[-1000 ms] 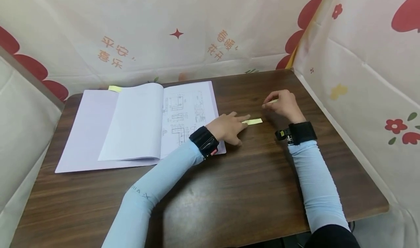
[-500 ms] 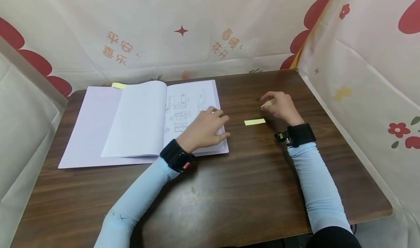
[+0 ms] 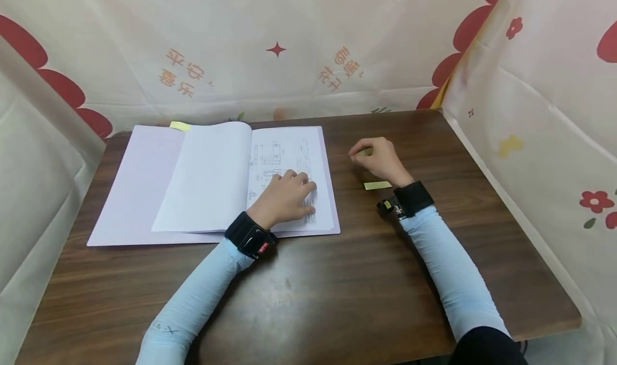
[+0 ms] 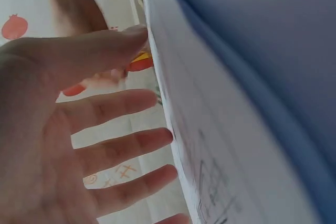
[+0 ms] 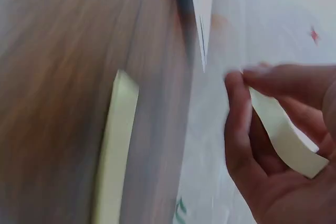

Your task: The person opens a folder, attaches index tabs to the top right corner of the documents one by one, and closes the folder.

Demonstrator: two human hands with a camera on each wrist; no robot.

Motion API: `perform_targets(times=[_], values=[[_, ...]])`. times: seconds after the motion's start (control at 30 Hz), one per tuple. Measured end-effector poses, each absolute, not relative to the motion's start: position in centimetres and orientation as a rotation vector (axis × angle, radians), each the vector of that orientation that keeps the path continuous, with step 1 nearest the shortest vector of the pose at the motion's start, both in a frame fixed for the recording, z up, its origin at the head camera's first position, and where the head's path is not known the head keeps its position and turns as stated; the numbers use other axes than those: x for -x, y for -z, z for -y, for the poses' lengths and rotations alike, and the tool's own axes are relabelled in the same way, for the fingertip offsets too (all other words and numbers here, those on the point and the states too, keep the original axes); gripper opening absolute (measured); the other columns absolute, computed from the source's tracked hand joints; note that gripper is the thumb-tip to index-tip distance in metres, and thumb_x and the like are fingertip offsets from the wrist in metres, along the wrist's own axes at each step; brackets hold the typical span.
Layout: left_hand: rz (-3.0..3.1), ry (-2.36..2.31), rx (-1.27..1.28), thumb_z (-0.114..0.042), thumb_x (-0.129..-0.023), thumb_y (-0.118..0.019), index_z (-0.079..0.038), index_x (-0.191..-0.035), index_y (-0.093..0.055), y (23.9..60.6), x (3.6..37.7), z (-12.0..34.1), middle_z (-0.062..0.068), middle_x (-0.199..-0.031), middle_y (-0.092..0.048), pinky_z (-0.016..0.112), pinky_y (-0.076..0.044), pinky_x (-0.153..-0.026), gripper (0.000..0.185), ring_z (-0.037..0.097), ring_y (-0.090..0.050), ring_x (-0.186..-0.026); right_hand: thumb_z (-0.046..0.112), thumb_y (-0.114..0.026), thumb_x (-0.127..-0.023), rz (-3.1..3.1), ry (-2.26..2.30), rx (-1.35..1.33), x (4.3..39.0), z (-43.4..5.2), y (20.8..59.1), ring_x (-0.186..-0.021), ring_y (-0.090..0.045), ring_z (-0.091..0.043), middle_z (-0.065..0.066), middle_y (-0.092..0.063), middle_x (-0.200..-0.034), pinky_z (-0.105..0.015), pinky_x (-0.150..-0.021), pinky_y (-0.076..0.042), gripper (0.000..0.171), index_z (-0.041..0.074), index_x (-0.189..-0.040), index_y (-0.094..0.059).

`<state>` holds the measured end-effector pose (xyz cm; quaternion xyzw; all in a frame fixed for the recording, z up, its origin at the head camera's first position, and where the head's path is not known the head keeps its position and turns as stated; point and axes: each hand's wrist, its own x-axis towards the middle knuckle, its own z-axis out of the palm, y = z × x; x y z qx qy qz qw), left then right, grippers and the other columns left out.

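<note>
My left hand (image 3: 284,198) rests on the right page (image 3: 301,145) of an open booklet, which carries printed technical drawings. In the left wrist view its fingers (image 4: 123,148) are spread and fairly straight, with the tips touching the paper. My right hand (image 3: 381,158) is raised to the right of the booklet. Between thumb and fingertips it pinches a pale yellow sticky note (image 5: 286,137), which curves back toward the palm. A pad of yellow sticky notes (image 3: 378,185) lies on the table just below that hand.
A lilac folder cover (image 3: 130,193) lies under the booklet, and a blank white page (image 3: 207,177) is turned to its left. One yellow tab (image 3: 180,125) sticks out at the top edge. Patterned cloth (image 3: 231,22) hangs behind the brown table (image 3: 318,300) and along its sides.
My left hand has left the sticky note pad and moved left onto the printed page. My right hand, holding the sticky note, has shifted left toward the booklet.
</note>
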<state>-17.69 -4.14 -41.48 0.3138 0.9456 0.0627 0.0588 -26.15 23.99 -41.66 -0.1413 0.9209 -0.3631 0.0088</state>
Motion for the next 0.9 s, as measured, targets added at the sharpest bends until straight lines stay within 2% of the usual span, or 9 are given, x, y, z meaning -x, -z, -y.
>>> perform_targets(times=[0.2,0.37,0.63,0.9], values=[[-2.834,-0.191,-0.916,-0.051,-0.092,-0.073,-0.021,-0.14,-0.062,42.4,17.7,4.3,0.008,-0.145,-0.059,0.055,-0.05,-0.101,0.058,0.032,-0.056,-0.129,0.015,-0.073,-0.095,-2.705,1.314,0.304,31.2,-19.6,42.2,-0.097,-0.072,-0.024,-0.011,-0.075,-0.111,-0.036,-0.087,-0.056,0.017,0.004,-0.107,-0.078],[-2.814,-0.197,-0.912,-0.05,-0.091,-0.075,-0.02,-0.14,-0.063,42.7,17.7,4.1,0.007,-0.145,-0.059,0.053,-0.052,-0.099,0.058,0.031,-0.056,-0.129,0.01,-0.073,-0.095,-2.568,1.474,0.057,34.7,-17.1,42.9,-0.092,-0.074,-0.021,-0.013,-0.072,-0.113,-0.029,-0.083,-0.062,0.016,0.004,-0.109,-0.078],[-2.79,-0.214,-0.913,-0.05,-0.092,-0.074,-0.02,-0.143,-0.06,42.7,17.7,4.0,0.006,-0.146,-0.058,0.052,-0.052,-0.1,0.06,0.031,-0.055,-0.13,0.013,-0.072,-0.097,-2.523,1.442,-0.144,36.3,-15.0,43.1,-0.089,-0.072,-0.017,-0.011,-0.069,-0.116,-0.022,-0.079,-0.058,0.021,0.006,-0.116,-0.077],[-2.803,-0.205,-0.913,-0.05,-0.092,-0.075,-0.022,-0.143,-0.06,42.8,17.9,4.4,0.006,-0.145,-0.057,0.05,-0.051,-0.1,0.06,0.03,-0.056,-0.129,0.014,-0.072,-0.097,-2.532,1.411,-0.204,37.4,-13.5,43.5,-0.086,-0.071,-0.016,-0.007,-0.069,-0.108,-0.021,-0.074,-0.056,0.018,0.007,-0.112,-0.077]])
